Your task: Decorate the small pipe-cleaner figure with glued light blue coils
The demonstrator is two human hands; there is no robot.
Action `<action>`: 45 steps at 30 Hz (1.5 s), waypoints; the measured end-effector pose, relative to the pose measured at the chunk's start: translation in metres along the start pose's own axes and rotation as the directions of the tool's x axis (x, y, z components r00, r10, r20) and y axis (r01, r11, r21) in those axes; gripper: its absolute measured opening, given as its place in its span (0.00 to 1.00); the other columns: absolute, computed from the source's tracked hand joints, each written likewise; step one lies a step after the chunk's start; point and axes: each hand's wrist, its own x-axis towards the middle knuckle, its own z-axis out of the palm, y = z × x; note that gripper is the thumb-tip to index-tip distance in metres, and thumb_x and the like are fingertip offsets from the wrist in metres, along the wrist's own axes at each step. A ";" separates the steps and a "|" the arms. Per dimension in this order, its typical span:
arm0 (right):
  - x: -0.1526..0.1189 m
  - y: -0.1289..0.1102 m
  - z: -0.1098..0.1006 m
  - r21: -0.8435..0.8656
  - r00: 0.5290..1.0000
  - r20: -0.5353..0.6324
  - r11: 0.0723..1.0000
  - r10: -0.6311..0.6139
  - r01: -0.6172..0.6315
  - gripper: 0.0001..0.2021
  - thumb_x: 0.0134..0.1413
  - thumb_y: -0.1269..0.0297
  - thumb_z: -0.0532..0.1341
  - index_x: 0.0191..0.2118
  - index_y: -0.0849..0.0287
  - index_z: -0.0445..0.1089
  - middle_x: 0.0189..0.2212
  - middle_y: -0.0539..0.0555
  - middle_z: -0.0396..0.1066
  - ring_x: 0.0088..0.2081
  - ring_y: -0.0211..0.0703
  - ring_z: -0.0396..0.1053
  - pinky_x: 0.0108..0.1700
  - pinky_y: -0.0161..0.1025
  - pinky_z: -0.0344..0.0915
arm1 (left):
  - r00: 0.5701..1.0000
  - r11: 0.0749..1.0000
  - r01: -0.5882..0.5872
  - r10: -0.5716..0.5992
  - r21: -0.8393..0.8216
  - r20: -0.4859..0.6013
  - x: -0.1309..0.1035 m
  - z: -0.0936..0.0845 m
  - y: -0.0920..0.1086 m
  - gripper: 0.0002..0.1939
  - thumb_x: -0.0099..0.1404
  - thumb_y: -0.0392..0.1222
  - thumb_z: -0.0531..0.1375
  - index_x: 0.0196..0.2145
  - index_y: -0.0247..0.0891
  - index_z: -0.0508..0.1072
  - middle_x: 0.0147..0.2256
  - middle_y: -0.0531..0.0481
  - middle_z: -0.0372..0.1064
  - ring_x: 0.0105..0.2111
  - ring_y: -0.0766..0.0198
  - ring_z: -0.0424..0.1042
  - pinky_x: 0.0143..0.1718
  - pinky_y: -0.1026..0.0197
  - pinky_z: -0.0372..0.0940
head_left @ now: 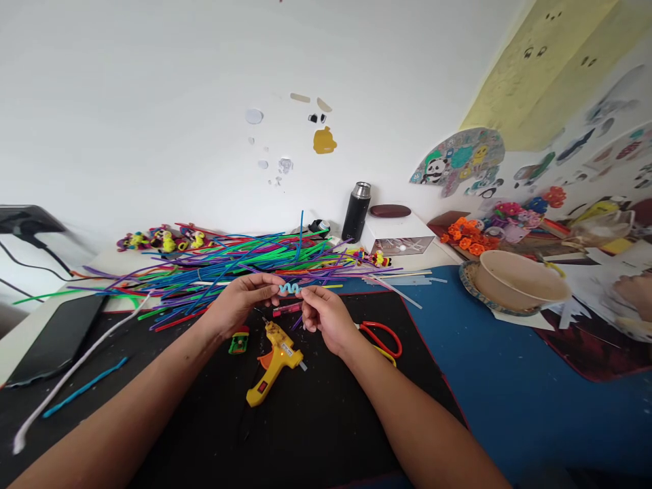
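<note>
A short light-blue coiled piece [290, 288] is stretched between my two hands above the black mat [204, 435]. My left hand [249, 297] pinches its left end, and my right hand [326, 316] pinches its right end. Below them lies a yellow glue gun [278, 363], with a small green and red item [239, 341] to its left. A pink item [286, 310] rests just beneath the coil. Scissors with red and yellow handles [382, 339] lie partly behind my right wrist.
Many coloured pipe cleaners [229, 261] are heaped along the back. A black bottle [356, 212] stands beside a white box [402, 238]. A beige bowl [522, 282] sits at right. A black phone-like slab [58, 339] and a blue strand [85, 388] lie left.
</note>
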 end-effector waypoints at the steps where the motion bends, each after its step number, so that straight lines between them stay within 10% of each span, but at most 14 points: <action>1: 0.000 0.000 0.000 0.004 1.000 -0.002 1.000 0.000 0.000 0.21 0.46 0.46 0.75 0.35 0.59 0.75 0.18 0.43 0.66 0.16 0.32 0.59 0.19 0.32 0.52 | 1.000 1.000 -0.002 0.002 0.000 -0.001 0.000 0.000 0.000 0.23 0.45 0.55 0.81 0.35 0.39 0.86 0.30 0.49 0.79 0.29 0.63 0.74 0.33 0.62 0.67; 45: 0.000 -0.001 0.000 0.096 1.000 -0.010 0.995 0.015 -0.014 0.23 0.43 0.45 0.77 0.33 0.57 0.70 0.18 0.43 0.66 0.17 0.32 0.58 0.19 0.33 0.52 | 0.980 0.930 -0.173 0.197 0.325 -0.043 0.001 -0.009 0.001 0.26 0.60 0.63 0.72 0.45 0.40 0.83 0.40 0.43 0.82 0.40 0.51 0.78 0.42 0.55 0.69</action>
